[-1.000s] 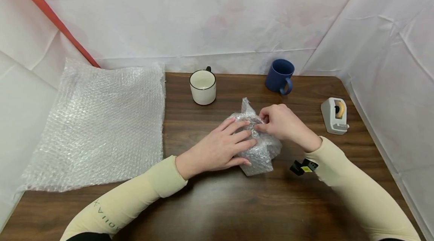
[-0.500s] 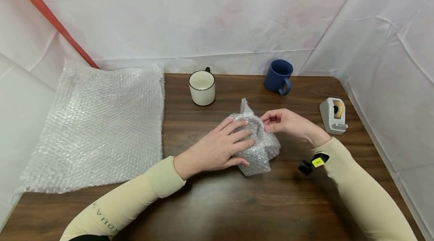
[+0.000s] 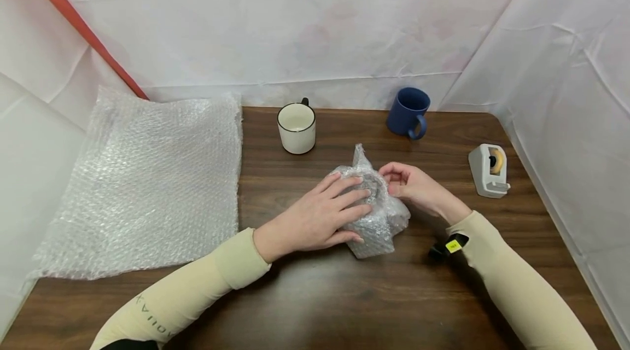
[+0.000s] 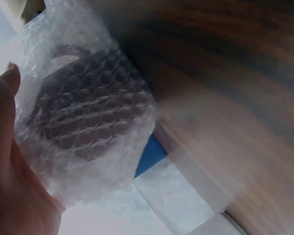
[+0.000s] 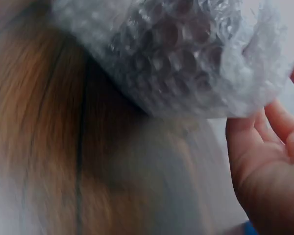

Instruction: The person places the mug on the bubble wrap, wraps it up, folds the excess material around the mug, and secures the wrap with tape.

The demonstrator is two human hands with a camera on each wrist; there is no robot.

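A crumpled bubble wrap bundle (image 3: 374,232) sits on the table, its corners sticking out at the top and front. Spread over its left side and top, my left hand (image 3: 315,216) presses on it with fairly straight fingers. My right hand (image 3: 418,188) is at the bundle's right upper edge, with curled fingers and thumb gripping the wrap there. In the left wrist view, something dark shows through the bubble layer (image 4: 93,107); what is inside is otherwise hidden. The right wrist view has my thumb (image 5: 242,142) right at the wrap's edge.
A flat bubble wrap sheet (image 3: 147,186) covers the table's left part. Behind the bundle stand a white mug (image 3: 297,136) with a black rim and a blue mug (image 3: 406,115). A tape dispenser (image 3: 487,172) is at the right. White cloth (image 3: 315,33) hangs behind the table.
My right hand has shifted from the bundle's top to its right edge, and the wrap's top there has spread a little. My left hand has stayed on the bundle.
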